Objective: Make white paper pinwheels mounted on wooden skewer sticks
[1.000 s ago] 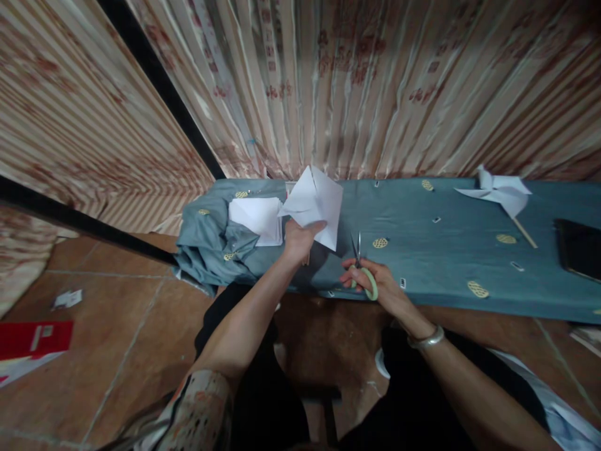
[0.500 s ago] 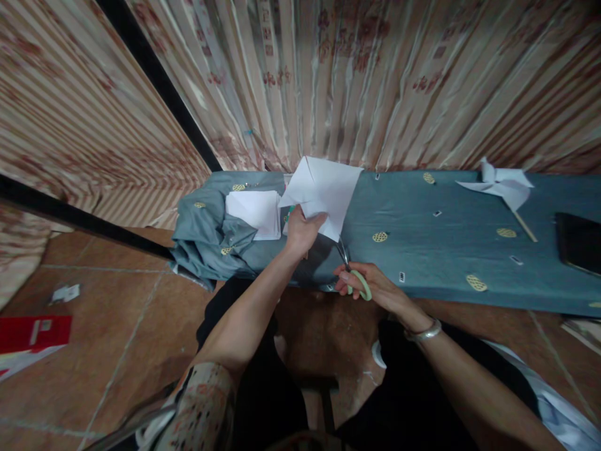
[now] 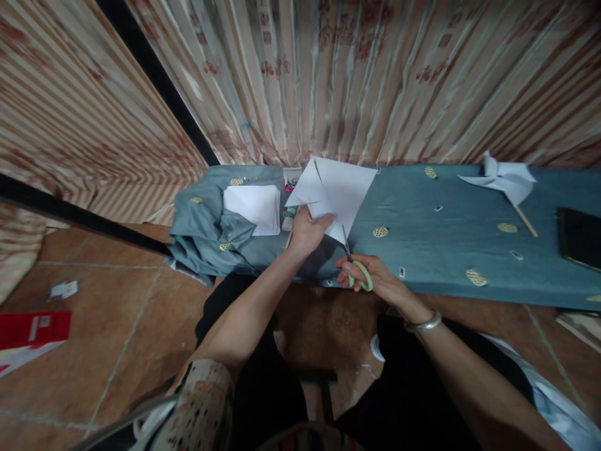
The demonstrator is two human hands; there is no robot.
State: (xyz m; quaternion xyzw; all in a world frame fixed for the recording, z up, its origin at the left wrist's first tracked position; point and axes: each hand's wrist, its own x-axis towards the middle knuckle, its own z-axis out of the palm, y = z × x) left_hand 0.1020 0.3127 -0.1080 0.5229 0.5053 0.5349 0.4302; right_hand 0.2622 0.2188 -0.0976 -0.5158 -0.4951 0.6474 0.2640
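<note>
A white sheet of paper (image 3: 345,188) is pinched by my left hand (image 3: 312,232), thumb on top, and held tilted over the bench. Slits run into it from its upper and left corners. My right hand (image 3: 364,274) grips green-handled scissors (image 3: 365,277) with fingers through the loops. Their blades point up at the paper's lower corner, one blade showing over the sheet. Left of the paper lies a stack of white square sheets (image 3: 256,207). Partly behind my left hand are small boxes (image 3: 291,181) and a thin wooden stick (image 3: 289,238).
A paper pinwheel (image 3: 509,178) on a stick lies on the right of the cloth-covered bench (image 3: 422,250), beside a black phone-like object (image 3: 580,238). Striped curtains (image 3: 305,81) hang behind. A dark pole (image 3: 159,81) slants at left. A red packet (image 3: 35,329) lies on the floor.
My left hand has shifted the paper slightly to the right, uncovering more of the small boxes. The scissors' blades now lie at the paper's lower corner, overlapping it more.
</note>
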